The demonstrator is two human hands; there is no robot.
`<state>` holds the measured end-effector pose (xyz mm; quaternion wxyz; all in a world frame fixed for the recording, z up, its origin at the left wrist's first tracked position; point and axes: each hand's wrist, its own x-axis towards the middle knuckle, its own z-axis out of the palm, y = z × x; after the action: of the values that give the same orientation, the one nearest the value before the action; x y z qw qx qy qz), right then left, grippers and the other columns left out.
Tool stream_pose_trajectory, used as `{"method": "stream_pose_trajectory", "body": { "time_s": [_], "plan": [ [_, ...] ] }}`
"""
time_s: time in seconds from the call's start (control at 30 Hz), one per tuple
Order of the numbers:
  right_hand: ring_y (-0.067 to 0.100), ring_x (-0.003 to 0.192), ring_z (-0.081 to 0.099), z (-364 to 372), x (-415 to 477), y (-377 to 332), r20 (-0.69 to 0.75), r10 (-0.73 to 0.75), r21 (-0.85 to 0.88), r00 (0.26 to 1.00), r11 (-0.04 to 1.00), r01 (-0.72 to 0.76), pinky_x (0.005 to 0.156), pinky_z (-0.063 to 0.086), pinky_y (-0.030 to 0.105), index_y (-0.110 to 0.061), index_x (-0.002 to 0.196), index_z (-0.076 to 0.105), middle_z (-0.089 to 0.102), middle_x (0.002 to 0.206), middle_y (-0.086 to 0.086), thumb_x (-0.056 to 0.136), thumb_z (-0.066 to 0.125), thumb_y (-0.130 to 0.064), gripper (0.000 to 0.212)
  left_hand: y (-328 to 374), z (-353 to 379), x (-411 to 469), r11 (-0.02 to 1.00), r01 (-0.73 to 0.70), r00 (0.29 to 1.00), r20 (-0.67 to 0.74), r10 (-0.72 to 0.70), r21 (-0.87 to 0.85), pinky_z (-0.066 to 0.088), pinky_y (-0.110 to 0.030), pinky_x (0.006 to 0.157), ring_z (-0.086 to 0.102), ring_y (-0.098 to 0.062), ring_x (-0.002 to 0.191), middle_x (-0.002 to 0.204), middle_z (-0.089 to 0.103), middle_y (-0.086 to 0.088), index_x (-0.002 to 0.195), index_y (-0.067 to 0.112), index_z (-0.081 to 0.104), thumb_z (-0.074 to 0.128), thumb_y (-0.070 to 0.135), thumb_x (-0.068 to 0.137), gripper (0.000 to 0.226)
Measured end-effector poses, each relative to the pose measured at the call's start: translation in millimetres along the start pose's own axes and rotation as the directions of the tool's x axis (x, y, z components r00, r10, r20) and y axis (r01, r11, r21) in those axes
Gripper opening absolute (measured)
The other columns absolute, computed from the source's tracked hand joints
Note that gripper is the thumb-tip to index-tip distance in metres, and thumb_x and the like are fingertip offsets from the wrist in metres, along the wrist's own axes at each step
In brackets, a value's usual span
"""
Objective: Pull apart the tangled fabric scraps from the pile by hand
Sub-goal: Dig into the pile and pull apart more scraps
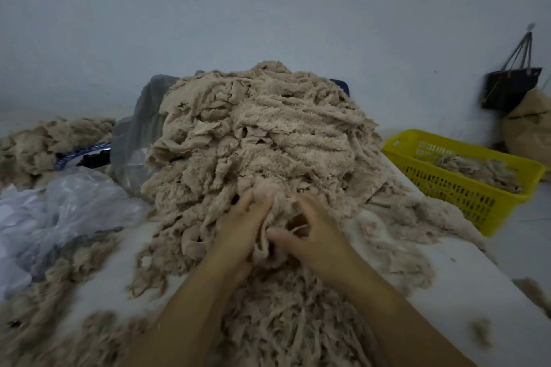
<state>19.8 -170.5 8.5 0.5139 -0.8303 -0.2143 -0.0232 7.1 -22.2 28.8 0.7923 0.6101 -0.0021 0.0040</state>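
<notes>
Pile: heap of beige fluffy fabric scraps (268, 134) on white counter (465, 274).
Left hand (243, 225): I see fingers curled round a beige strip (263, 237).
Right hand (311, 234): fingers pinch a thin strand (299, 228).

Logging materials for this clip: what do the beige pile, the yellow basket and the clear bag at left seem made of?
Pile: fleecy textile scraps, probably plush or terry; fuzzy nap, frayed edges. Yellow basket: moulded plastic, slightly glossy; perforated lattice walls. Bag: thin translucent plastic film; crinkled, with sheen.
</notes>
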Motion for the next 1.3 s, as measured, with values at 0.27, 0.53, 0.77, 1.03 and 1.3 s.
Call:
{"method": "stream_pose_trajectory", "body": {
  "time_s": [0.27,0.53,0.77,1.03,1.3],
  "plan": [
    [0.011,0.076,0.072,-30,6,21,-0.355,0.203,0.398,0.912,0.916,-0.049,0.056,0.051,0.014,-0.019,0.109,0.066,0.071,0.084,0.0,0.103,0.049,-0.02,0.018,-5,19,-13,0.91,-0.122,0.976,0.215,0.037,0.396,0.036,0.007,0.067,0.045,0.038,0.085,0.09,0.052,0.058,0.08,0.081,0.054,0.046,0.075,0.081,0.01],
    [0.014,0.101,0.06,-54,11,42,-0.341,0.585,0.893,0.736,0.445,0.06,0.09,0.05,0.028,-0.016,0.134,0.05,0.059,0.112,-0.003,0.1,0.045,-0.052,0.05,-48,30,-8,0.683,-0.212,0.86,0.465,-0.209,0.699,0.046,-0.019,0.079,0.062,-0.004,0.09,0.101,0.067,0.009,0.105,0.028,0.07,0.048,0.052,0.1,0.033],
    [0.012,0.069,0.066,-28,14,30,-0.301,0.535,0.771,0.79,0.624,-0.129,0.062,0.053,0.024,-0.009,0.091,0.067,0.069,0.08,0.004,0.101,0.051,-0.03,0.028,-28,19,-3,0.754,-0.217,0.966,0.246,0.076,0.62,0.048,-0.01,0.06,0.063,0.008,0.07,0.08,0.07,0.016,0.082,0.035,0.072,0.052,0.036,0.102,0.029],
    [0.0,0.058,0.061,-1,9,33,-0.14,0.341,0.318,0.929,0.905,-0.284,0.057,0.049,0.014,-0.016,0.081,0.07,0.069,0.072,-0.003,0.102,0.049,-0.02,0.03,-25,-63,32,0.34,0.21,0.874,-0.332,0.354,0.917,0.043,-0.044,0.089,0.053,-0.038,0.111,0.109,0.061,-0.017,0.094,0.012,0.06,0.056,0.033,0.098,0.022],
    [0.012,0.095,0.073,-5,5,17,0.092,0.381,0.647,0.92,0.68,-0.346,0.079,0.057,0.027,-0.025,0.093,0.08,0.077,0.099,-0.002,0.085,0.057,-0.063,0.046,-24,16,-5,0.501,-0.525,0.851,0.424,0.309,0.688,0.037,-0.013,0.063,0.05,0.0,0.069,0.07,0.052,0.016,0.078,0.022,0.057,0.048,0.032,0.101,0.027]
  ]
}}
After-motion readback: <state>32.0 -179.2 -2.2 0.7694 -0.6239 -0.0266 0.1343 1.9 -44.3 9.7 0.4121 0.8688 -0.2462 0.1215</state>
